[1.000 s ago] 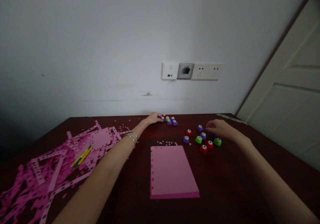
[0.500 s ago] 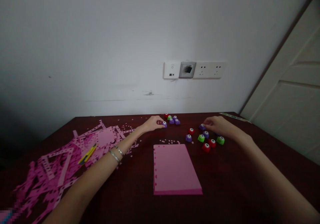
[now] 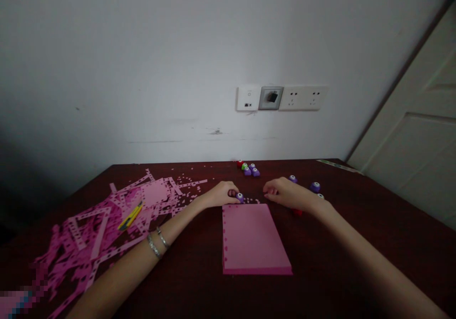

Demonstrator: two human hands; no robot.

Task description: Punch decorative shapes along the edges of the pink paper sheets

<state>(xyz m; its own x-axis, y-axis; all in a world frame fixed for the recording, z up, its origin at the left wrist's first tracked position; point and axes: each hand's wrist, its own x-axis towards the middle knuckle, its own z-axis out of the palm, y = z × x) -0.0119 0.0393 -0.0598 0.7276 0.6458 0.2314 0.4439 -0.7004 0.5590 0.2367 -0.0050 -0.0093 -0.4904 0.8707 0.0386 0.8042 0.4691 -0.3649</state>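
Observation:
My left hand (image 3: 224, 194) pinches a small purple craft punch (image 3: 240, 197) with a white top, just at the far edge of a stack of pink paper (image 3: 252, 238). Punched holes run down the left side of the top sheet and along part of its far edge. My right hand (image 3: 280, 191) hovers right of the stack's far corner, fingers curled but apart, with nothing visible between them. It covers several punches; a purple one (image 3: 292, 179) shows behind it, another purple one (image 3: 315, 186) beyond the wrist, and part of a red one (image 3: 297, 212) below.
Several more punches (image 3: 255, 172) stand clustered near the wall. Pink paper scraps (image 3: 103, 233) are heaped at left, with a yellow cutter (image 3: 130, 216) on top. Tiny punched bits lie around. A patterned strip (image 3: 340, 166) lies at the back right. Sockets (image 3: 302, 98) are on the wall.
My left hand has brought the purple punch nearer, to the far edge of the paper. My right hand has left the purple punch it touched and moved left toward the stack.

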